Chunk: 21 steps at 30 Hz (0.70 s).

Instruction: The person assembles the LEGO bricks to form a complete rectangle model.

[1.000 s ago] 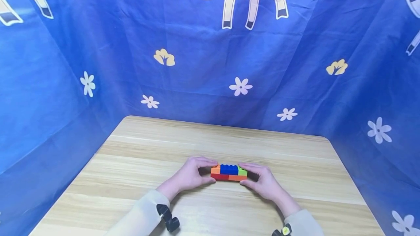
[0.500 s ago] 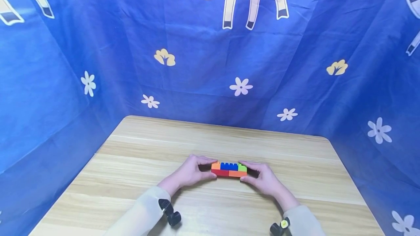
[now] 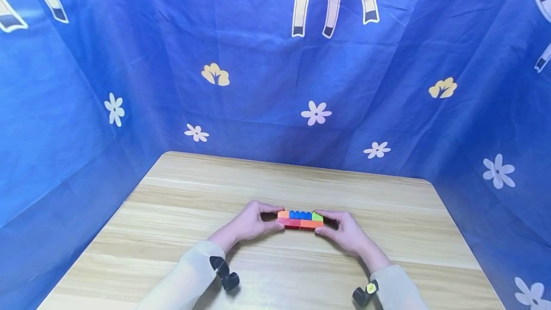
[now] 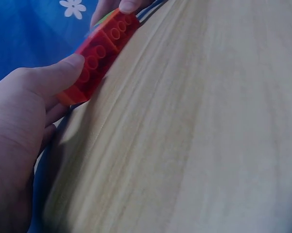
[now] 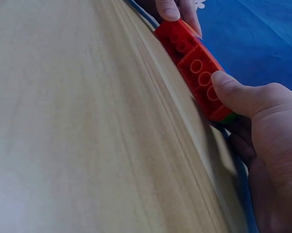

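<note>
A short wall of joined toy bricks is held level between both hands in the head view. Its upper layer has an orange brick (image 3: 282,214), a blue brick (image 3: 300,215) and a lime green brick (image 3: 317,216); beneath them are a red brick (image 3: 289,223) and another orange brick (image 3: 312,224). My left hand (image 3: 250,221) pinches the left end, thumb on the near side. The right hand (image 3: 349,234) pinches the right end likewise. Both wrist views show the wall tilted, its hollow underside with round tubes (image 5: 196,66) facing me. Fingers behind the bricks are partly hidden.
The bricks are over a light wooden table (image 3: 206,181) with rounded far corners. Blue cloth (image 3: 267,85) printed with flowers and animals hangs at the back and both sides. Each sleeve carries a black wrist camera, the left one (image 3: 225,274) and the right one (image 3: 366,293).
Both hands have shifted the brick wall slightly up the picture and tilted it, so less of its top shows. Their pinch at the two ends stays the same.
</note>
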Motion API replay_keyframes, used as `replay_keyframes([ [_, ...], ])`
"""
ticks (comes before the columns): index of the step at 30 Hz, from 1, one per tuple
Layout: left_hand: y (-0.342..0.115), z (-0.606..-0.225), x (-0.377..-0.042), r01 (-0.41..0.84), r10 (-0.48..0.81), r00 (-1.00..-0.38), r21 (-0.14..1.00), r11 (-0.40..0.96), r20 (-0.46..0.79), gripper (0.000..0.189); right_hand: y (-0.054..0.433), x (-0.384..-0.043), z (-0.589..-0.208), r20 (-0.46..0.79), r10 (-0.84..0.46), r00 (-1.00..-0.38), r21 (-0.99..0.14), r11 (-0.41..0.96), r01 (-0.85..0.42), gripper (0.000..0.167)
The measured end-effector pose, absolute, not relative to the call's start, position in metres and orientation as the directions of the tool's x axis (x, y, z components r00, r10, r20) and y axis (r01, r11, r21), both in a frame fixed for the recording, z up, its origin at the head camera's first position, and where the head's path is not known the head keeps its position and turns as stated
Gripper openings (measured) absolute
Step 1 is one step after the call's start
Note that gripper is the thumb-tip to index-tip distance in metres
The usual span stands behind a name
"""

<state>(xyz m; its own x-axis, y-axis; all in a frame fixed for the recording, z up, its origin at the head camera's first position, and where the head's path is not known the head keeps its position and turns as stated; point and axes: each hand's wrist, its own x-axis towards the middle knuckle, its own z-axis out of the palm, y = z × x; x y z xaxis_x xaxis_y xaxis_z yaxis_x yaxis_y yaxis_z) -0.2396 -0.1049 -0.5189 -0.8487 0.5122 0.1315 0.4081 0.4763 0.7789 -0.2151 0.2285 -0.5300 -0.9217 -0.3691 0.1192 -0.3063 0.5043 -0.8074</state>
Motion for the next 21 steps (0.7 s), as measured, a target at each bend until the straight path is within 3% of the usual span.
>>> replay_keyframes([
  [13, -0.1034, -0.5163, -0.2419, 0.405, 0.52, -0.846, 0.775, 0.485, 0.117, 0.052, 0.2268, -0.2184, -0.5276, 0.095, -0.382, -0.919, -0.822, 0.491, -0.289, 0.046],
  [21, -0.1047, -0.5156, -0.2431, 0.397, 0.529, -0.843, 0.778, 0.487, 0.099, 0.055, 0.2276, -0.2212, -0.5299, 0.079, -0.404, -0.911, -0.849, 0.452, -0.275, 0.051],
])
